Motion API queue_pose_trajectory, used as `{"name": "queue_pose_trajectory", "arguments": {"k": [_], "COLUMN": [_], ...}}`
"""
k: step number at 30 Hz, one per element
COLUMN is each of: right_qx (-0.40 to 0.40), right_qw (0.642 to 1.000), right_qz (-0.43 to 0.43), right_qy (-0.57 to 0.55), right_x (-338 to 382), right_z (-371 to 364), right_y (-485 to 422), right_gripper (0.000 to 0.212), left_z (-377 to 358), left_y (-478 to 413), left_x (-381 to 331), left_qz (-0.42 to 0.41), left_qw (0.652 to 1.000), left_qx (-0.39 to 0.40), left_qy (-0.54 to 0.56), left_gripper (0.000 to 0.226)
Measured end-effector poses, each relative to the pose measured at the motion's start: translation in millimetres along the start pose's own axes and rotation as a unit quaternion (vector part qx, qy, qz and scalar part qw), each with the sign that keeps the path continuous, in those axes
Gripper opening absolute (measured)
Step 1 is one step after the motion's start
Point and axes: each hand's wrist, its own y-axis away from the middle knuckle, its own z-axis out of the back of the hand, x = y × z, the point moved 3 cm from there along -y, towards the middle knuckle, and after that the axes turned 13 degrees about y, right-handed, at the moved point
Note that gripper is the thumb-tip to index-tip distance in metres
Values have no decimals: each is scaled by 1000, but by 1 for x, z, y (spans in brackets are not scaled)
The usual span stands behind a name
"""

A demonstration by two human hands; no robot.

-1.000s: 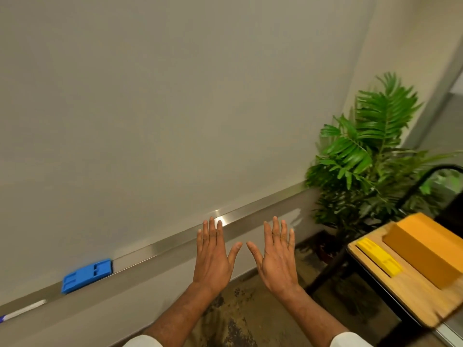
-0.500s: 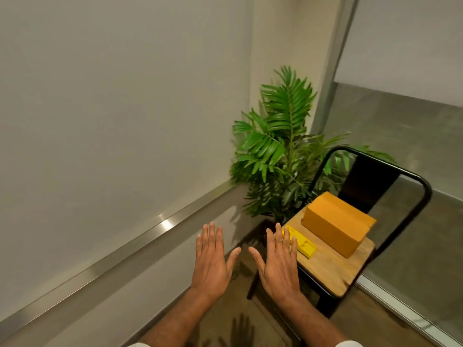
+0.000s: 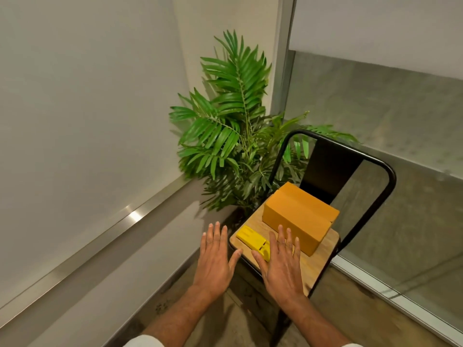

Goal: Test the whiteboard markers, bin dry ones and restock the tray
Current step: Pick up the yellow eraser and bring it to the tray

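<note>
Swinging further right since half a second ago, the view is now taking in the whole chair [image 3: 325, 247], which is sitting at four o'clock, and the hands are lying over its front edge. Both are stretching forward palm-down with fingers straight and spread, gripping nothing. The left hand [image 3: 215, 259] is hovering just off the seat's left corner. The right hand [image 3: 281, 266] is covering the near end of a flat yellow case [image 3: 249, 237]; contact cannot be told. An orange cardboard box [image 3: 298, 216] is resting on the seat at one o'clock from that hand, just beside the case. The whiteboard [image 3: 75, 96] is filling the nine-to-eleven o'clock side, its aluminium marker tray [image 3: 100, 241] running along the lower edge at eight o'clock. A palm plant [image 3: 233, 136] is standing in the corner at twelve o'clock, behind the chair.
</note>
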Motion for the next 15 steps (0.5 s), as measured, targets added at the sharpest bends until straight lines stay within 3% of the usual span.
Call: {"name": "queue_pose_trajectory", "arguments": {"k": [9,15], "right_qx": [41,73], "right_qw": [999,994], "right_qz": [3,8], "right_qy": [-32,-78], "right_x": [-20,-21], "right_z": [-48,-77], "right_y": [-19,-29], "right_gripper": [77,75], "left_z": [-51,-76], "left_y": [-40,-54], "left_x": [4,7], "left_qz": [7,23], "left_qw": [998,996], "left_qx": [54,88], "left_qy": [-21,-10], "left_gripper": [87,64]}}
